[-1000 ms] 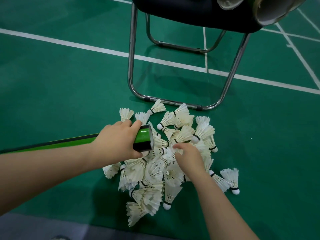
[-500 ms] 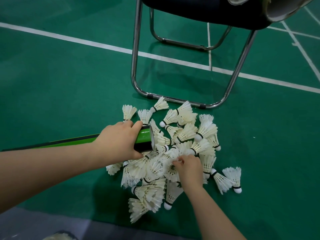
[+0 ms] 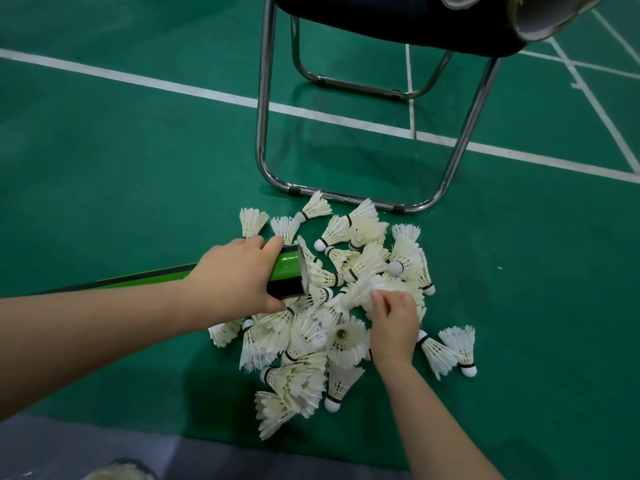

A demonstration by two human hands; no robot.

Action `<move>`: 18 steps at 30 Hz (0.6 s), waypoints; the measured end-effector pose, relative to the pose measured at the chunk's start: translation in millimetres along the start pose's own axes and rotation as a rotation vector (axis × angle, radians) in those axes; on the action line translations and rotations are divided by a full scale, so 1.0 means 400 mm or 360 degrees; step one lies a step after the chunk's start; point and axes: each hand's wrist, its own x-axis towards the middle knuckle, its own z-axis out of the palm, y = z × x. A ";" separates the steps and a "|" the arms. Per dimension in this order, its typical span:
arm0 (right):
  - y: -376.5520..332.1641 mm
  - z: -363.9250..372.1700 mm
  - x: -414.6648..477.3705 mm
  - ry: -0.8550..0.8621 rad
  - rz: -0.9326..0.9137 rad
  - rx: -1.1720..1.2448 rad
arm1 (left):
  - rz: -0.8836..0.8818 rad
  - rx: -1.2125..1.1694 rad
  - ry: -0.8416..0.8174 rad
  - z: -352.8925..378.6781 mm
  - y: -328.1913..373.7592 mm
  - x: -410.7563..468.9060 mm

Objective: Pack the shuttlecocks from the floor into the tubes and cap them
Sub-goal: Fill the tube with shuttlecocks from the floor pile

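A heap of white feather shuttlecocks (image 3: 304, 341) lies on the green court floor in front of me. My left hand (image 3: 239, 275) grips a green and black tube (image 3: 289, 271) near its open mouth, which points right over the heap. The tube's body runs back to the left behind my forearm. My right hand (image 3: 393, 323) pinches a blurred shuttlecock (image 3: 363, 289) at the feathers, lifted just right of the tube mouth.
A chrome folding chair frame (image 3: 263, 133) stands right behind the heap, with a dark seat (image 3: 398, 19) above it. Open tube ends (image 3: 547, 15) rest on the seat at top right. White court lines cross the floor. A grey strip runs along the near edge.
My right hand dug into the heap, closed on one shuttlecock and raised it toward the tube mouth. My left hand has kept the tube still.
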 end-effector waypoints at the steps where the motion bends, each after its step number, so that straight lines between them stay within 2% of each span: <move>1: -0.008 -0.005 0.004 0.0062 0.0019 0.0036 | 0.0003 -0.0009 0.0007 0.000 0.000 0.001; 3: -0.023 -0.014 0.012 0.0173 0.0063 0.0105 | 0.0008 -0.0028 0.0011 0.001 0.002 0.000; 5: -0.045 -0.026 0.012 0.0213 0.0113 0.0343 | 0.0015 -0.0034 -0.0002 0.006 0.006 -0.004; 8: -0.105 -0.057 -0.009 0.0172 0.0251 0.0866 | 0.0027 -0.0046 -0.0023 0.014 0.011 -0.013; 11: -0.154 -0.070 -0.037 0.0021 0.0245 0.1018 | 0.0046 -0.0068 -0.0021 0.013 0.017 -0.023; 13: -0.181 -0.072 -0.054 -0.0201 0.0162 0.1053 | 0.0057 -0.0058 -0.0013 0.004 0.022 -0.028; 15: -0.214 -0.080 -0.067 -0.0586 0.0083 0.1055 | 0.0044 -0.0050 0.0001 -0.008 0.025 -0.031; 18: -0.269 -0.110 -0.065 -0.1180 -0.0116 0.0712 | -0.0020 -0.0099 0.0054 -0.030 0.015 -0.031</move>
